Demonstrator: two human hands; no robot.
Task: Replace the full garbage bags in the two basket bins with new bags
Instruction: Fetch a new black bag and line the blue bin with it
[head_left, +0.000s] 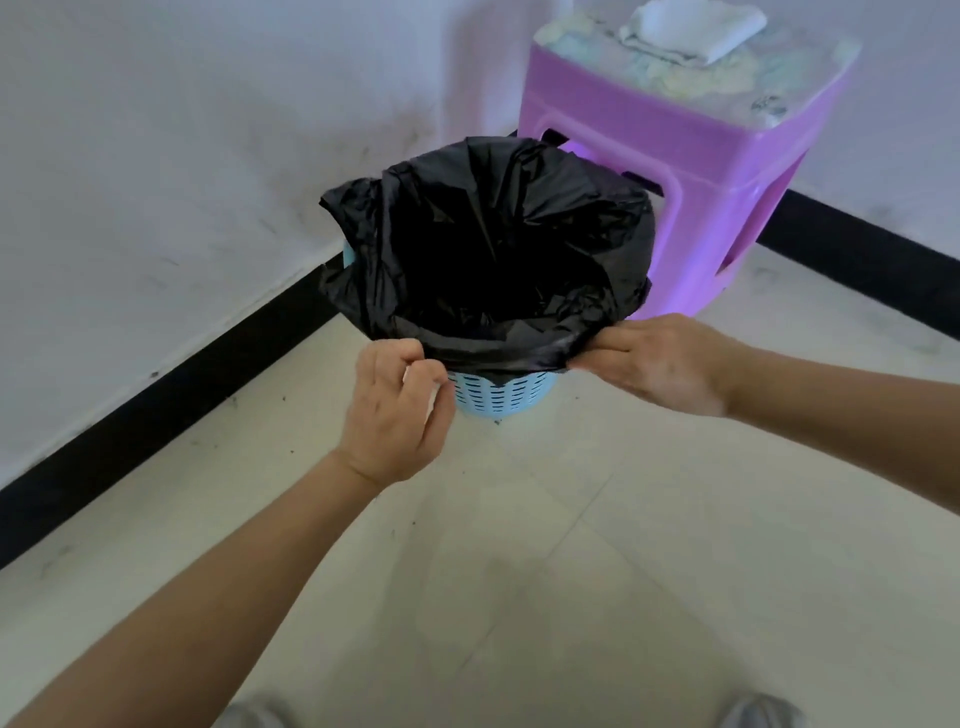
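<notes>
The step in hand looks like fitting a liner, not lifting a full one; the black bag (493, 249) is standing open and slack inside the blue basket bin (501, 397), and nothing is showing in its dark hollow, though its bottom is too dark to read. The left hand (397, 410) is pinching the bag's hem with curled fingers and thumb; the right hand (654, 364) is pinching the same hem, its fingers pointing in toward the left hand. Between the two hands the hem is lying folded down over the near rim; just below that fold the slotted wall of the bin is showing. Beyond the hands the plastic is standing up in loose peaks, not yet turned down over the far rim.

The next move, as I judge it, is calling for both hands to work away from each other round the rim, drawing the loose plastic outward and down without tearing the thin film or tipping the light bin.

Both forearms are reaching forward and down, converging on the bin; the left wrist is bending inward, the right hand is lying flatter, knuckles up. Past the right hand a purple stool (727, 156) is standing, touching or just beside the bin; a folded cloth (696, 26) is lying on it. No second bin is in view.
</notes>
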